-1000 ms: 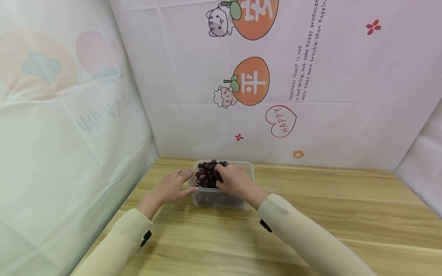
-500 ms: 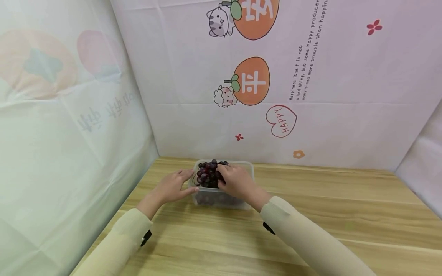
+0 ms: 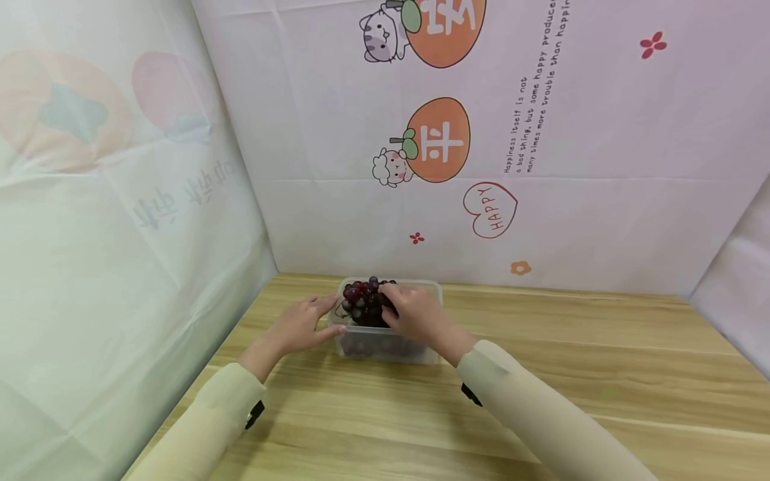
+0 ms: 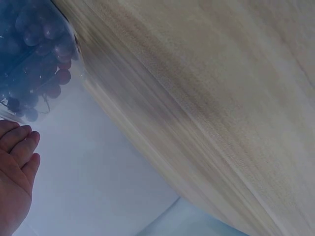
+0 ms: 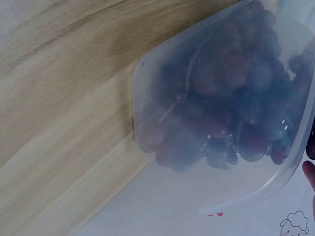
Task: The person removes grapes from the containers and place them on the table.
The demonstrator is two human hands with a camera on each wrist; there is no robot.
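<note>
A clear plastic container (image 3: 385,331) stands near the back of the table, holding dark purple grapes. Over its left half, a bunch of grapes (image 3: 356,294) rises to the rim. My right hand (image 3: 416,315) reaches in from the right and grips this bunch with curled fingers, partly hiding it. My left hand (image 3: 303,326) rests against the container's left end, fingers extended and thumb at the near corner. The left wrist view has its fingers (image 4: 22,142) beside the container wall. More grapes (image 5: 221,113) and a stem show through the wall in the right wrist view.
The wooden table (image 3: 361,414) extends in front of the container and to its right. A white printed cloth (image 3: 337,220) hangs close behind it, and another pale cloth (image 3: 198,280) bounds the left side.
My right hand has shifted slightly right, and the bunch of grapes has turned and moved a little, baring more of the container's left end. My left hand has kept its place.
</note>
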